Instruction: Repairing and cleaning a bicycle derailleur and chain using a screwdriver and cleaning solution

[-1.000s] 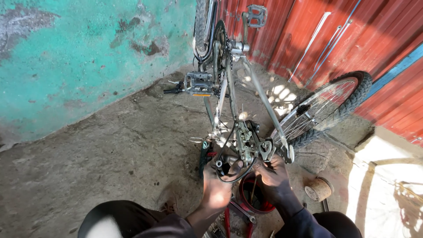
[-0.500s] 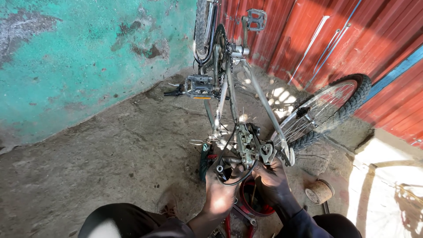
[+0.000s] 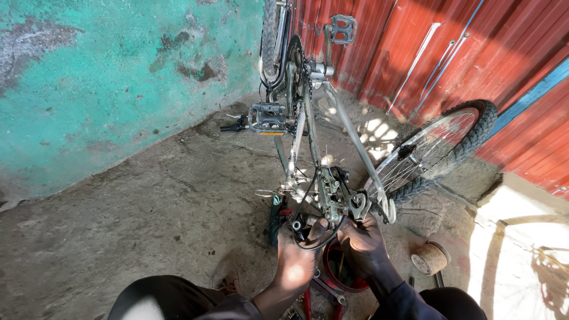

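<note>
Head view: upturned bicycle [image 3: 308, 136] runs lengthwise away from both hands [image 3: 332, 249].

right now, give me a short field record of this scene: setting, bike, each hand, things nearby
setting: rough concrete floor, turquoise wall on one side, red corrugated wall on the other
bike: silver bicycle standing upside down, pedals up; a loose wheel leans on the red wall
left hand: left hand at the handlebar end, fingers by the black cable
right hand: right hand gripping the parts beside it
nearby: red bowl under the hands, small round tin to the side
</note>
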